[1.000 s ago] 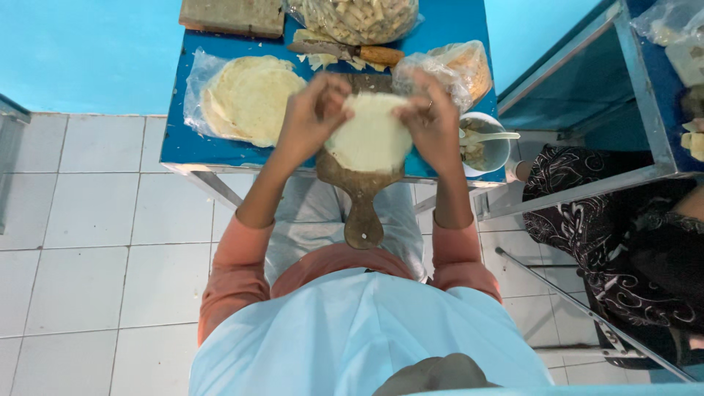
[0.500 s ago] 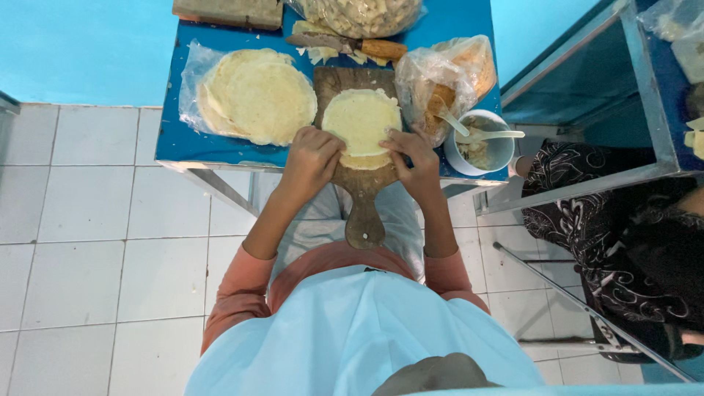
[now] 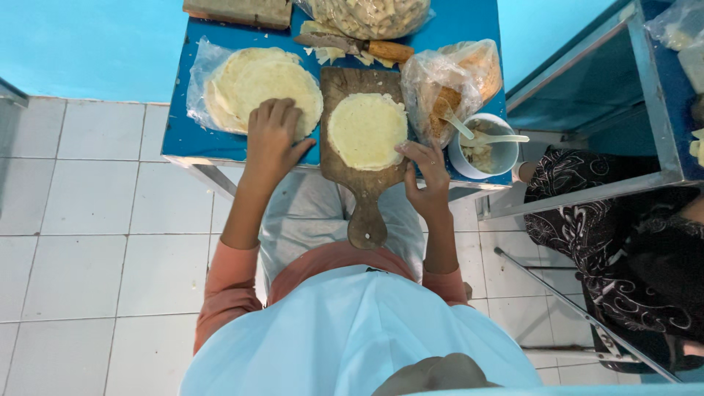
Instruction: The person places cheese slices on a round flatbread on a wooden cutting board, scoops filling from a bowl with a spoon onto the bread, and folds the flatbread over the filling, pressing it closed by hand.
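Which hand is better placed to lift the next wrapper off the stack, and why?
Left. The left hand already rests on the stack, while the right hand is at the board edge beside the laid wrapper.

Left hand [image 3: 273, 136] on wrapper stack [image 3: 253, 84]

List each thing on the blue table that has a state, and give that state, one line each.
Round wrapper: flat on the wooden board.
Wrapper stack: on clear plastic, under left hand.
Right hand: open, at wrapper's edge.
Knife: lying flat.
White bowl: holds filling and spoon.
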Available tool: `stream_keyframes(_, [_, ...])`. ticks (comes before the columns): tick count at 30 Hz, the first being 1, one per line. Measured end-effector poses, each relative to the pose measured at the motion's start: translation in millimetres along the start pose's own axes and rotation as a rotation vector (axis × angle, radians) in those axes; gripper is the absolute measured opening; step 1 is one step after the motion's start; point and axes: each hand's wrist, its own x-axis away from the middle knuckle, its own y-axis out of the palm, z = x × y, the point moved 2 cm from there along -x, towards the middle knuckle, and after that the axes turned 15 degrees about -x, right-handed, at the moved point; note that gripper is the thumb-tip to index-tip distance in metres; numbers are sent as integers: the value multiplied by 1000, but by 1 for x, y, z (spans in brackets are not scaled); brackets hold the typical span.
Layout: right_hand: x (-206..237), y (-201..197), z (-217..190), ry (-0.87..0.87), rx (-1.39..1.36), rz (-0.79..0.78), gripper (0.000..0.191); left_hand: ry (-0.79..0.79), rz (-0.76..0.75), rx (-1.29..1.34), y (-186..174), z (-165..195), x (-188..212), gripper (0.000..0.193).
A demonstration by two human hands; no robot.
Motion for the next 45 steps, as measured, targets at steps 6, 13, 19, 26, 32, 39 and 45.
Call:
stream_keyframes(6, [1, -1, 1, 12, -22, -4, 41, 48, -131, -165, 22, -13, -3, 20])
stream_keyframes(13, [0, 0, -2, 26, -21, -19, 40, 52, -44, -143, 15, -9, -15, 33])
stream_keyframes(19, [1, -3, -2, 47, -34, -29, 37, -33, -23, -45, 26, -19, -22, 16])
stream_keyframes(26, [-8, -1, -16, 29, -100, 99, 34, -722, 154, 1111, 5, -58, -32, 10])
stream_keyframes(32, [-16, 17, -37, 231, -669, 153, 44, -717, 86, 1140, 1, 20, -17, 11])
stream_keyframes(39, [-25, 34, -35, 387, -1039, 284, 62, -548, 16, 1428, 14, 114, 0, 11])
stream_keyframes(45, [-13, 35, -26, 329, -909, 241, 61, -566, -217, 1026, 10, 121, 11, 16])
